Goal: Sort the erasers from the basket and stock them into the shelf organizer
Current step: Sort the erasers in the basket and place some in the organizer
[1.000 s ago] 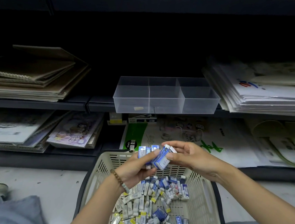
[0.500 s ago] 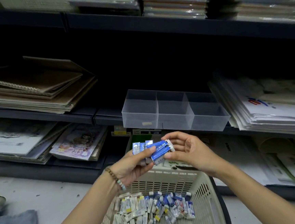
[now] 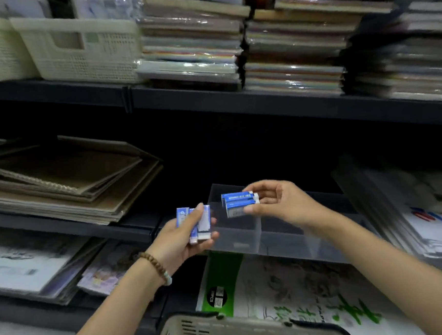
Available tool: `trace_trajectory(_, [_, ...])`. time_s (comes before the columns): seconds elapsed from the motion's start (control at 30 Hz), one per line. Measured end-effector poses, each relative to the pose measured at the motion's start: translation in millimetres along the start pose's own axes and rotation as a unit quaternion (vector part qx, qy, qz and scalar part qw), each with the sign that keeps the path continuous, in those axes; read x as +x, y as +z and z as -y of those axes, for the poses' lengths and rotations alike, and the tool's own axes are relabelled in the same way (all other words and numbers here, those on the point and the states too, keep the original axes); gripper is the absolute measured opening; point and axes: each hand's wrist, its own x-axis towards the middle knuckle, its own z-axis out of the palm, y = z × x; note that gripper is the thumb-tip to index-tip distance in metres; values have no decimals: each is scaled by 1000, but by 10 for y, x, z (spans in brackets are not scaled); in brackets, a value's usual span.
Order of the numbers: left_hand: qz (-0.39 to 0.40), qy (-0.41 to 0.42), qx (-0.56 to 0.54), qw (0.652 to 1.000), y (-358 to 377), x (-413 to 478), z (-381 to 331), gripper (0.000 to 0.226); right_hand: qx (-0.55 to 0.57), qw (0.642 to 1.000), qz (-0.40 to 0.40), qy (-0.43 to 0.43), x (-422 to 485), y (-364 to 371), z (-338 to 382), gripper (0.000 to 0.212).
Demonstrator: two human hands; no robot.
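Observation:
My left hand point(image 3: 179, 241) grips a few blue-and-white erasers point(image 3: 194, 223) upright, just left of the clear shelf organizer point(image 3: 282, 242). My right hand point(image 3: 279, 202) pinches a small stack of blue-sleeved erasers point(image 3: 239, 203) lying flat, held above the organizer's left compartment. The clear organizer sits on the middle shelf, its compartments partly hidden by my hands. Only the rim of the beige basket point(image 3: 237, 331) shows at the bottom edge; its contents are out of view.
Stacked brown sketchbooks point(image 3: 63, 178) lie on the shelf to the left, paper pads point(image 3: 432, 218) to the right. Wrapped notebook stacks point(image 3: 243, 39) and white mesh baskets point(image 3: 70, 44) fill the upper shelf. A green-printed pad point(image 3: 292, 289) lies below the organizer.
Both hands rose from above the basket up to the organizer and moved apart, the right hand taking its stack of erasers away from the left hand's bunch. The view tilted upward.

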Motion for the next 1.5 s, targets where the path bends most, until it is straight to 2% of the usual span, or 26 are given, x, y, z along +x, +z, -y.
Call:
trace_trajectory(0.13, [-51,43,2,998,-213,138,2,33,-152,988,1,-6,348,12,-56,30])
trace_trajectory(0.23, [-51,14,-14,999,-187,221,119,33,-253,967,-1,-7,594,166,-163,35])
trace_trajectory(0.3, [-42,-1,-24,999,-155,260,189,33,-281,960,-6,6,712,257,-234,42])
trace_trajectory(0.43, [-25,-12,-22,999,-131,288,263,46,-281,959,-31,18,776,429,-400,48])
trace_trajectory(0.67, [-15,-28,-35,999,-147,261,284,54,-226,971,-75,5,672,564,-539,28])
trace_trajectory(0.77, [-14,-39,-47,998,-160,249,300,57,-250,962,-113,16,625,538,-566,23])
trace_trajectory(0.83, [-19,-47,-59,997,-172,248,314,57,-265,958,-103,44,591,520,-575,23])
trace_trajectory(0.97, [-17,-58,-65,996,-194,252,335,59,-267,954,-52,123,640,488,-544,42])
trace_trajectory(1.2, [-19,-69,-66,995,-194,251,322,60,-149,955,-12,257,745,487,-517,65])
trace_trajectory(1.3, [-13,-72,-61,995,-193,248,320,60,-102,954,9,282,743,464,-479,57])
trace_trajectory(1.4, [-18,-76,-57,995,-183,233,307,57,-28,959,27,280,726,502,-418,34])
trace_trajectory(1.5, [-28,-77,-54,995,-162,211,275,51,-45,964,14,262,725,530,-380,37])
